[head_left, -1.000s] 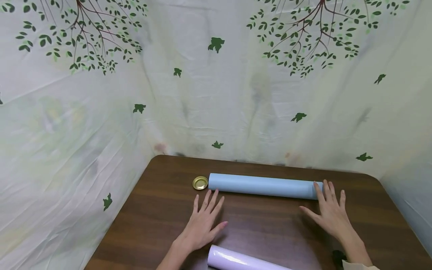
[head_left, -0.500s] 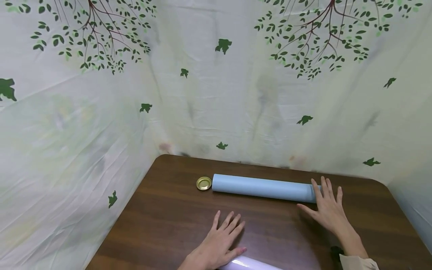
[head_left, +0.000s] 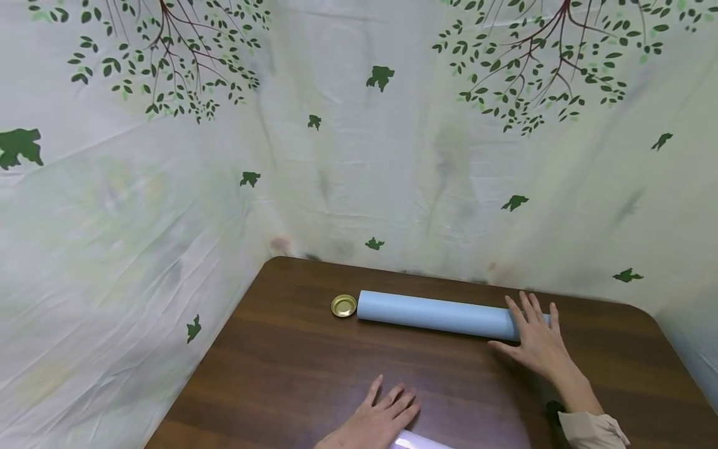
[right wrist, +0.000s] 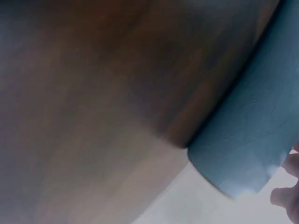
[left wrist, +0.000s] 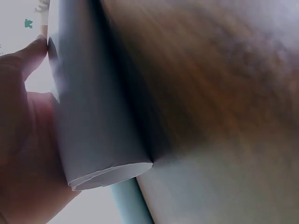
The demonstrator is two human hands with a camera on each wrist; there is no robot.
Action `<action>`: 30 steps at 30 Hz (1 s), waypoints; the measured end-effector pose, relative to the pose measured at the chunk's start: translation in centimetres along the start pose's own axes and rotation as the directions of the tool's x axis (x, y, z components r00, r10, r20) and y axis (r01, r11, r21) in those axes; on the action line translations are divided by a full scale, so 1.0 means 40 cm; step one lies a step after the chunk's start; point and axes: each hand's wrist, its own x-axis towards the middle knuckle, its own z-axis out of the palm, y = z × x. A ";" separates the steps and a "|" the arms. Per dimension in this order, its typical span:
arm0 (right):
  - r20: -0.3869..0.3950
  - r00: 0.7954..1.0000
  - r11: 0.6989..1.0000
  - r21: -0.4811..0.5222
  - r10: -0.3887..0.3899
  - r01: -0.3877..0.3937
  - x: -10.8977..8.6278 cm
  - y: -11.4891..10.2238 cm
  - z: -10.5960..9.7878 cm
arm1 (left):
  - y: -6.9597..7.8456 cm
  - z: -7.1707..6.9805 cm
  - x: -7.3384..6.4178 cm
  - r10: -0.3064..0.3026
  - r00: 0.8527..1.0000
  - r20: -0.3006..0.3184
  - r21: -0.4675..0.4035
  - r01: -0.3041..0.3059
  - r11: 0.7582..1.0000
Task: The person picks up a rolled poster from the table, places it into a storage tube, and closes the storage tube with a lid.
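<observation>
A light blue paper roll (head_left: 437, 313) lies across the far part of the table. My right hand (head_left: 535, 343) rests over its right end with fingers spread. In the right wrist view the same blue roll (right wrist: 247, 121) shows its rounded end, with blurred fingertips (right wrist: 287, 191) beside it. At the near edge of the head view, my left hand (head_left: 378, 421) lies by the left end of a glossy lilac roll (head_left: 417, 441), its fingers loosely bent. Seen from the left wrist, the hand (left wrist: 30, 116) touches this hollow roll (left wrist: 96, 112) along one side.
A small round gold lid or dish (head_left: 343, 305) sits just left of the blue roll. The brown wooden table (head_left: 280, 355) has rounded far corners. A pale cloth (head_left: 336, 187) printed with leaves hangs behind it. A dark object (head_left: 554, 408) sits near the right wrist.
My left hand has drawn back from near the blue roll to the lilac roll. The right hand has slid slightly left over the blue roll's end. The view has shifted a little.
</observation>
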 end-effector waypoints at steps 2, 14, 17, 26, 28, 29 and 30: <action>0.010 1.000 1.000 -0.011 -0.006 0.007 0.008 -0.003 0.001 | -0.001 -0.001 -0.002 0.021 1.000 0.016 -0.016 -0.021 1.000; 0.012 0.999 0.998 -0.052 -0.037 0.037 0.034 -0.008 0.014 | -0.005 0.006 -0.010 0.126 0.992 -0.030 -0.182 -0.129 0.975; 0.005 0.999 0.998 -0.058 -0.038 0.038 0.037 -0.011 0.015 | -0.011 0.012 -0.009 0.131 0.991 -0.020 -0.207 -0.132 0.969; 0.042 0.998 0.998 -0.056 -0.036 0.039 0.041 -0.017 0.014 | -0.021 0.009 -0.029 0.053 0.998 0.042 -0.284 -0.039 0.958; 0.045 0.998 0.998 -0.041 -0.042 0.043 0.038 -0.016 0.013 | -0.024 0.017 -0.034 0.041 0.998 0.042 -0.301 -0.026 0.953; 0.045 0.998 0.998 -0.034 -0.046 0.048 0.036 -0.015 0.012 | -0.027 0.018 -0.036 0.037 0.999 0.039 -0.310 -0.023 0.950; 0.044 0.998 0.998 -0.027 -0.050 0.051 0.033 -0.016 0.012 | -0.029 0.033 -0.039 0.037 0.999 0.023 -0.306 -0.028 0.952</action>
